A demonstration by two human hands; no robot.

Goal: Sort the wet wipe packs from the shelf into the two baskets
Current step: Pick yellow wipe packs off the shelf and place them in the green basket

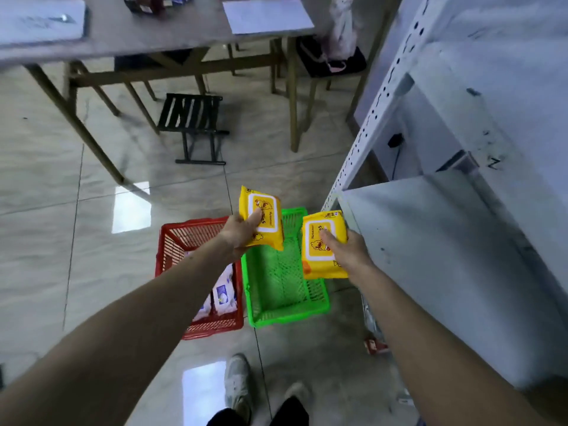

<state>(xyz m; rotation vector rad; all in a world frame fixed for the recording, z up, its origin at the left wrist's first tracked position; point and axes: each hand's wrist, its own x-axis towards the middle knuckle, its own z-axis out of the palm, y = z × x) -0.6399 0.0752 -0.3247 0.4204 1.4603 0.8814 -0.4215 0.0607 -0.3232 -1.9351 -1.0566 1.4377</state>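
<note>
Yellow, glossy and soft-sided, two wipe packs hang over the baskets, one in each hand. The left hand (242, 232) clamps the left pack (262, 218) with its thumb pressed on the white rounded label flap and its fingers hidden beneath; this pack is a plump rectangle whose long axis runs away from the person, tilting a little to the left at its far end. The right hand (349, 252) grips the right pack (321, 244) the same way, thumb on top of the flap, with the long axis also running near to far and almost upright in the view. Both packs face label-up.

Below them sit two rectangular plastic lattice baskets, side by side and touching on the shiny tiled floor (92, 241). The red basket (172, 241), on the left, holds white packs (222, 295) with bluish print. The green basket (276, 290) is under the two yellow packs, and its mesh bottom shows bare. A pale grey metal shelf (430, 241) with a perforated upright stands just right of the green basket.
</note>
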